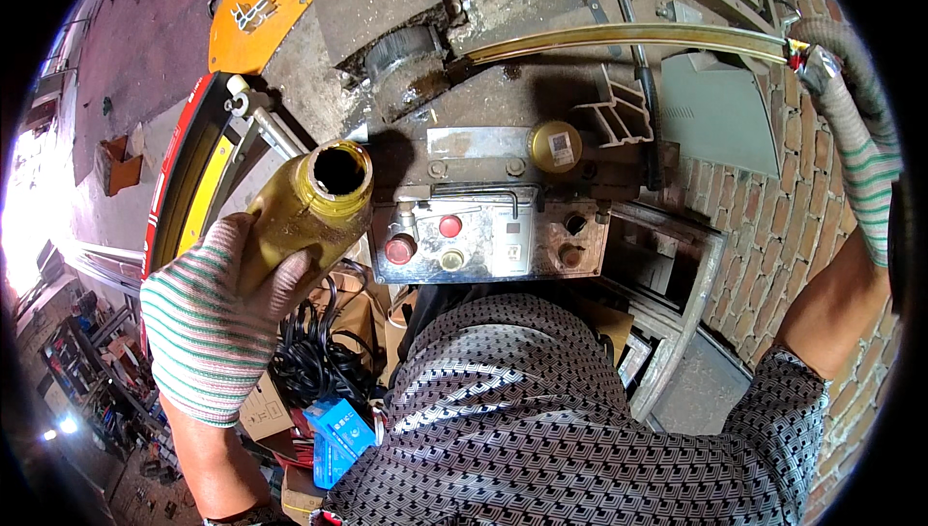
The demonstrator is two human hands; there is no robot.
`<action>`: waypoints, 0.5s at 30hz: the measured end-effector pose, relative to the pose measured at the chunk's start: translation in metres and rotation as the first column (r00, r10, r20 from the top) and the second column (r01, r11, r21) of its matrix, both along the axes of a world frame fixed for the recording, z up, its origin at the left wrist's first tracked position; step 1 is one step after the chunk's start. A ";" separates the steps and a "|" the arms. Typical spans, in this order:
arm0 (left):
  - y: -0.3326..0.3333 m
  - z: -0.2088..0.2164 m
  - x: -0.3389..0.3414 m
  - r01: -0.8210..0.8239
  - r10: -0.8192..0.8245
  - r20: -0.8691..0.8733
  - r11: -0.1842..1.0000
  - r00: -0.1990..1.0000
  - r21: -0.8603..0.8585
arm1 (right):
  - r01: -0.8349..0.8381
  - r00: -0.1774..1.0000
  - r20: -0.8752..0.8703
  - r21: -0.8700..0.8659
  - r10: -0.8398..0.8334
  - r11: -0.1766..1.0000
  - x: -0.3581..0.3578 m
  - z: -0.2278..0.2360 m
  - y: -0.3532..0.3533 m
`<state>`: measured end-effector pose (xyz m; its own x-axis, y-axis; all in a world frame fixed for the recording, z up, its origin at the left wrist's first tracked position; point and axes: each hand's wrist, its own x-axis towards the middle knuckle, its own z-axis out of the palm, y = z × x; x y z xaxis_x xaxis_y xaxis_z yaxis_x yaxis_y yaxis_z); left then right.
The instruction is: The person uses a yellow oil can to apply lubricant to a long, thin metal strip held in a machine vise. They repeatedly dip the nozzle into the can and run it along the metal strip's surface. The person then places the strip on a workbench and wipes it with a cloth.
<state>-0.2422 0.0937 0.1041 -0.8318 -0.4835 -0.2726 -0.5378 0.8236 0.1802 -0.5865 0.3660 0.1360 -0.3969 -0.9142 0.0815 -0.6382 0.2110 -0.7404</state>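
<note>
My left hand (217, 313), in a white glove with green and pink stripes, is wrapped round a yellow-olive bottle (295, 217). The bottle is tilted, its wide mouth uncovered and its neck stained. Far off to the right, my right hand (855, 110) wears a matching glove and is closed at the end of a long brass-coloured metal profile (628, 36). A small silvery piece with red and yellow shows at its fingertips; I cannot make out what it is. The profile's other end reaches the dirty machine head (406, 67). A gold round lid (554, 146) lies on the machine.
Before me stands a control panel (449, 246) with red buttons and a hex key (483, 189) on it. A cut profile piece (614, 112) lies behind it. An orange plate (261, 14) is at far left. Black cable (319, 357) and blue boxes (338, 439) lie below.
</note>
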 end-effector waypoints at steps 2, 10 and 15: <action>0.000 -0.002 0.002 -0.013 0.013 -0.011 1.000 1.000 0.017 | 0.007 1.000 0.008 -0.012 -0.007 1.000 0.003 -0.002 0.000; 0.000 0.001 0.001 0.009 -0.009 0.017 1.000 1.000 -0.016 | 0.023 0.998 0.055 -0.010 -0.022 1.000 0.007 -0.004 -0.003; 0.000 0.001 0.000 0.004 -0.003 0.020 1.000 1.000 -0.016 | 0.045 0.994 0.102 -0.008 -0.044 0.999 0.010 -0.004 -0.004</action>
<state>-0.2426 0.0938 0.1047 -0.8279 -0.4853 -0.2812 -0.5384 0.8282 0.1558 -0.5762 0.3619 0.1324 -0.4436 -0.8949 0.0481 -0.5493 0.2291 -0.8036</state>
